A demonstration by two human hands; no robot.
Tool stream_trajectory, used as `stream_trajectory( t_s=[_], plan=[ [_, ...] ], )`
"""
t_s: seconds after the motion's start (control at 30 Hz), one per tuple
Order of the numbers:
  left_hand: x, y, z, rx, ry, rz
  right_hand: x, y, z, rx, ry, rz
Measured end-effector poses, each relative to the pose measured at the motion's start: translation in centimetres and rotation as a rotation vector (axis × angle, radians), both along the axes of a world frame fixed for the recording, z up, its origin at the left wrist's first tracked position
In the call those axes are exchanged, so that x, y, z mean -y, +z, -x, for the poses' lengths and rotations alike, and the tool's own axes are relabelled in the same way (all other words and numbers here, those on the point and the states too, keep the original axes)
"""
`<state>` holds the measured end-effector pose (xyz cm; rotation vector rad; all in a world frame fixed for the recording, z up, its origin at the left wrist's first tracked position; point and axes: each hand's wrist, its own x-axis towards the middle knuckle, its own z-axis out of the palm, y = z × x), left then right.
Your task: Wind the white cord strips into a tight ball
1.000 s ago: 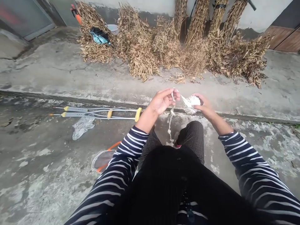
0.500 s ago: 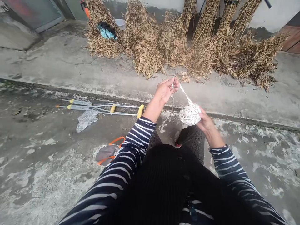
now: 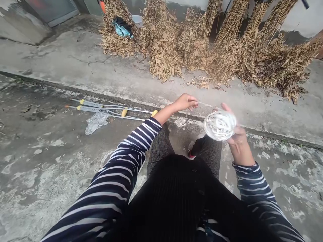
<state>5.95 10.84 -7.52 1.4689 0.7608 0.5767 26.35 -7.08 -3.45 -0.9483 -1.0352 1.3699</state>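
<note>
My right hand [image 3: 236, 134] holds a ball of white string [image 3: 219, 125] out in front of my knees, fingers curled round its far side. A strand of the string [image 3: 205, 105] runs from the ball leftward to my left hand [image 3: 185, 102], which is closed in a pinch on it. Both hands are raised above the wet concrete ground, over my dark trousers. My arms wear dark sleeves with white stripes.
A pair of metal crutches [image 3: 111, 110] with yellow pads lies on the ground at left, beside a crumpled clear plastic bag [image 3: 96, 122]. Bundles of dry brown plants [image 3: 202, 50] lean on the far wall. A raised concrete step [image 3: 75, 72] crosses ahead.
My right hand has carried the ball of string down and to the right. My left hand has dropped and turned palm-down, and the strand between them now runs nearly level.
</note>
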Motion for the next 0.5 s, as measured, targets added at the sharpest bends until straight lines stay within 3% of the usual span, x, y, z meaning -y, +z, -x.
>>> stream_trajectory(
  t_s=[0.2,0.37,0.43,0.5],
  plan=[
    [1.2,-3.7,-1.0,0.024,-0.091,-0.012,-0.9,5.1,-0.3,-0.043,-0.176,-0.145],
    [2.3,-7.1,-1.3,-0.014,-0.063,0.070,-1.8,9.5,-1.6,0.017,-0.366,-0.382],
    [2.4,-8.3,-0.9,-0.005,-0.052,0.112,-1.8,11.4,-2.1,-0.107,-0.397,-0.449],
    [2.3,-9.1,-0.4,-0.009,-0.047,0.140,-1.7,13.3,-2.4,-0.484,-0.413,-0.419]
  ],
)
